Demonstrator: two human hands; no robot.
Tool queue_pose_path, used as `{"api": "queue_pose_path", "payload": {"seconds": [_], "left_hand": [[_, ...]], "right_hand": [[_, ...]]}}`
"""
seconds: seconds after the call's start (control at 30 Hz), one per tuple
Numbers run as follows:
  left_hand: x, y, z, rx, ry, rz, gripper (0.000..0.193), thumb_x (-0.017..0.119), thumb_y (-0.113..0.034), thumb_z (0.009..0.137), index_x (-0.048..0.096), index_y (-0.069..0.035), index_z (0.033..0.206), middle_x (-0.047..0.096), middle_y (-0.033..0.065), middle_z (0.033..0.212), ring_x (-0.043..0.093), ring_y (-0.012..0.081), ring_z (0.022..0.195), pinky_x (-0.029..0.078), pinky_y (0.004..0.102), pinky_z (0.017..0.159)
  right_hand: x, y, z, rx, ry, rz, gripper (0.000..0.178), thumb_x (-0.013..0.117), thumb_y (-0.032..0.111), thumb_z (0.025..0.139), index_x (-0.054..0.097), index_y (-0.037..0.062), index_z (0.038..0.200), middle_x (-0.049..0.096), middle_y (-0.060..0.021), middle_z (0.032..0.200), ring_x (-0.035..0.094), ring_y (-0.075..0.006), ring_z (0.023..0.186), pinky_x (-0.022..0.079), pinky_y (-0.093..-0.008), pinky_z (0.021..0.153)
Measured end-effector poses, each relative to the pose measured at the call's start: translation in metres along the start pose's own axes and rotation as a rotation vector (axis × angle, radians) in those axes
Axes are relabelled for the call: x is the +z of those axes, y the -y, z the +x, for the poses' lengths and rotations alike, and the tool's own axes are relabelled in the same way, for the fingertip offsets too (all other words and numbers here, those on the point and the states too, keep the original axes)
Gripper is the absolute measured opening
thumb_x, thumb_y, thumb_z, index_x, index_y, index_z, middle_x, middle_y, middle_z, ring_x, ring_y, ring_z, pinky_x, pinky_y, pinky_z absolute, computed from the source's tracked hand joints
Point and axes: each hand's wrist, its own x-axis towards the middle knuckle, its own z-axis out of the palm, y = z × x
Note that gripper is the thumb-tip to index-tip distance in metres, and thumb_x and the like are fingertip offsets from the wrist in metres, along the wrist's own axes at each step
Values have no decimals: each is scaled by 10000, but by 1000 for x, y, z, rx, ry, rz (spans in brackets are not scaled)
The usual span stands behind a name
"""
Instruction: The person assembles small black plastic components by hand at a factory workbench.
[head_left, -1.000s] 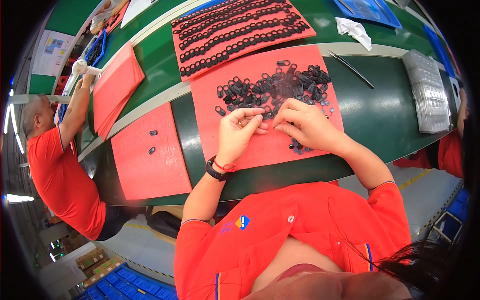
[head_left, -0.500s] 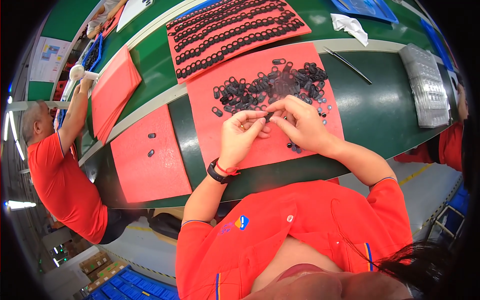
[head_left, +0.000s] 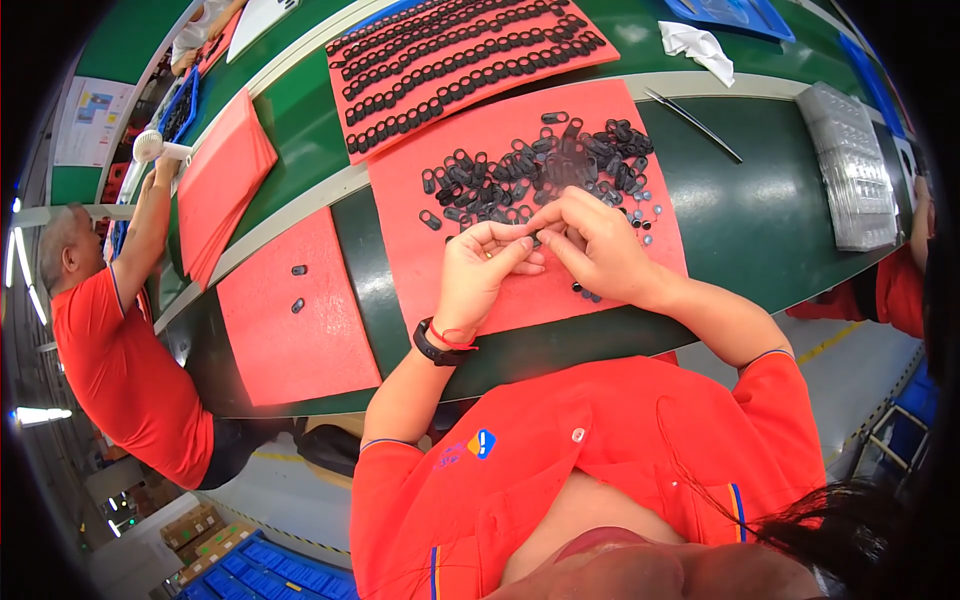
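Note:
Over the pink foam sheet (head_left: 440,290), my left hand (head_left: 480,272) and my right hand (head_left: 600,252) meet fingertip to fingertip. Both pinch one small black oval part (head_left: 536,240), mostly hidden by the fingers. A loose pile of similar black oval parts with ring-shaped ends (head_left: 500,180) lies just beyond my hands. To the right of the pile sit several small round grey and black discs (head_left: 646,225). A few more discs (head_left: 585,293) lie under my right wrist.
Behind stands a pink sheet with rows of black parts (head_left: 470,75). On the left, another pink sheet (head_left: 290,350) bears two parts. Tweezers (head_left: 695,125), a white cloth (head_left: 697,50) and stacked clear plastic trays (head_left: 850,170) are at the right. A co-worker (head_left: 130,340) sits left.
Both hands stay together in nearly the same place; the fingers have shifted slightly around the small part, which shows less now. The view has moved a little.

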Motion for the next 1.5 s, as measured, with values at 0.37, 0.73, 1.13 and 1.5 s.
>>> {"api": "queue_pose_path", "payload": {"seconds": [0.37,0.73,1.13,1.5], "left_hand": [[3,0,-1,19,-25,37,119,572,0,818,570,50,925,626,128,809,634,159,702,547,266,645],[2,0,-2,64,-22,24,115,563,15,819,568,60,924,622,126,796,626,148,685,547,264,625],[1,-7,-5,63,-45,49,127,586,17,805,574,68,921,620,123,815,624,146,679,546,259,617],[4,-8,-6,28,-11,73,141,586,10,807,578,73,933,623,120,816,624,148,680,543,260,616]], "right_hand": [[2,-2,-1,-28,-12,-15,169,533,-69,753,595,29,876,465,-42,742,412,-79,515,328,-220,455],[3,-1,-2,-61,-13,-97,137,574,-34,741,593,33,859,469,-51,726,455,-128,567,356,-251,473],[-6,4,3,376,155,152,134,612,82,795,574,-2,893,556,-18,738,469,-28,564,381,-195,496],[-7,-9,2,534,260,363,103,591,86,821,552,-9,829,556,6,724,468,-6,612,355,-169,505]]}}
